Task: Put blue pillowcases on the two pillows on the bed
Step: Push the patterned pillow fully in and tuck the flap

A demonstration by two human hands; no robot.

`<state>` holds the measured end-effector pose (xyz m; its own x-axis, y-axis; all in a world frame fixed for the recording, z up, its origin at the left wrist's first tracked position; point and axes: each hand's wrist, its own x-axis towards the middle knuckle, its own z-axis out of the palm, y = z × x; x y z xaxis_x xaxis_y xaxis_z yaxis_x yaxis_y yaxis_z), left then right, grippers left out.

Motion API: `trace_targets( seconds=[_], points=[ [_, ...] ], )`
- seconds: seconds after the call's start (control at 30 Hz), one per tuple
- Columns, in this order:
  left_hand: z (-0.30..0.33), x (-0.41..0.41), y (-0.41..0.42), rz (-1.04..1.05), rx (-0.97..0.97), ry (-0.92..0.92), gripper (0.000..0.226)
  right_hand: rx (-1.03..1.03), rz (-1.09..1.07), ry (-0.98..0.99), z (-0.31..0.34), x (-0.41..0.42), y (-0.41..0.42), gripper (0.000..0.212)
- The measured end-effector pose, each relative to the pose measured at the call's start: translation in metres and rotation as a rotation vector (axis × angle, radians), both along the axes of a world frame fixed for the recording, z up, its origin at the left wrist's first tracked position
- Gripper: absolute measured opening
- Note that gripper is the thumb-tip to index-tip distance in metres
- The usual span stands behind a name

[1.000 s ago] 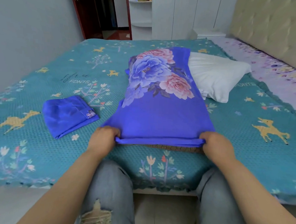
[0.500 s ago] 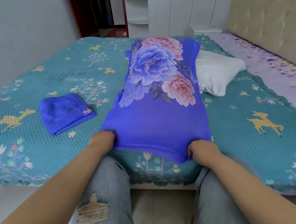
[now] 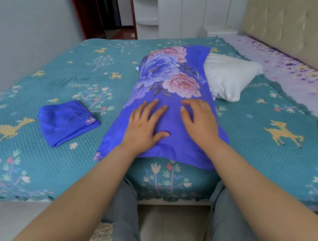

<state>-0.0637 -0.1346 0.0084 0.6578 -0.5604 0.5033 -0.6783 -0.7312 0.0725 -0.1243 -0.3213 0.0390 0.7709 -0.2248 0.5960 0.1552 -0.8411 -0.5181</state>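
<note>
From the head view, our left hand [image 3: 145,123] and right hand [image 3: 198,120] lie flat with fingers spread on the covered pillow [image 3: 172,95] near the bed's [image 3: 41,165] front edge. We judge it soft, light and slippery; grip its corners. The bare white pillow [image 3: 228,76] touches it behind; the folded pillowcase [image 3: 66,121] lies left, with open bedspread around.

i see a blue pillowcase [image 3: 173,110] printed with pink and blue flowers, a plain blue folded pillowcase [image 3: 66,122], a white pillow [image 3: 230,76], a teal bedspread [image 3: 46,77] with yellow deer and small trees, and a beige headboard [image 3: 292,29].
</note>
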Motion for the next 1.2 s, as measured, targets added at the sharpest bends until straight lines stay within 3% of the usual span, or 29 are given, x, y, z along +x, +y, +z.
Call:
trace_targets(
  seconds=[0.13, 0.23, 0.3, 0.4, 0.47, 0.6, 0.67, 0.73, 0.87, 1.0, 1.1, 1.2],
  points=[
    [-0.014, 0.003, -0.019, 0.103, 0.232, 0.291, 0.116, 0.087, -0.220, 0.597, -0.047, 0.020, -0.016, 0.093],
    [-0.032, 0.001, -0.010, 0.167, 0.267, 0.336, 0.128, 0.463, -0.323, 0.680, -0.078, 0.003, -0.035, 0.122],
    [-0.037, 0.000, -0.003, 0.238, 0.235, 0.386, 0.135, 0.568, -0.336, 0.685, -0.080, 0.000, -0.042, 0.130],
    [-0.039, -0.001, 0.007, 0.402, 0.180, 0.488, 0.139, 0.724, -0.309, 0.616, -0.077, -0.003, -0.041, 0.121],
    [-0.042, 0.001, 0.013, 0.503, 0.108, 0.588, 0.137, 0.861, -0.290, 0.563, -0.077, -0.008, -0.038, 0.096],
    [-0.047, 0.007, 0.036, 0.634, -0.048, 0.757, 0.118, 1.487, 0.043, 0.634, -0.062, -0.017, -0.029, 0.066],
    [-0.044, 0.013, 0.046, 0.665, -0.142, 0.758, 0.100, 1.615, 0.177, 0.534, -0.044, -0.015, -0.016, 0.053],
    [-0.043, 0.018, 0.047, 0.657, -0.420, 0.802, 0.079, 1.605, 0.298, 0.379, -0.017, -0.011, 0.001, 0.047],
    [-0.031, -0.004, 0.016, 0.419, -1.147, 1.014, 0.035, 1.432, 0.590, 0.130, 0.055, -0.003, 0.039, 0.045],
    [-0.013, -0.040, -0.033, 0.245, -1.502, 1.296, 0.014, 0.968, 0.688, 0.072, 0.116, 0.011, 0.062, 0.065],
    [-0.014, -0.058, -0.056, 0.124, -1.600, 1.565, 0.008, 0.564, 0.669, 0.141, 0.138, 0.028, 0.076, 0.072],
    [-0.026, -0.074, -0.060, 0.012, -1.203, 1.837, 0.018, 0.342, 0.664, 0.194, 0.136, 0.035, 0.084, 0.052]
  ],
)
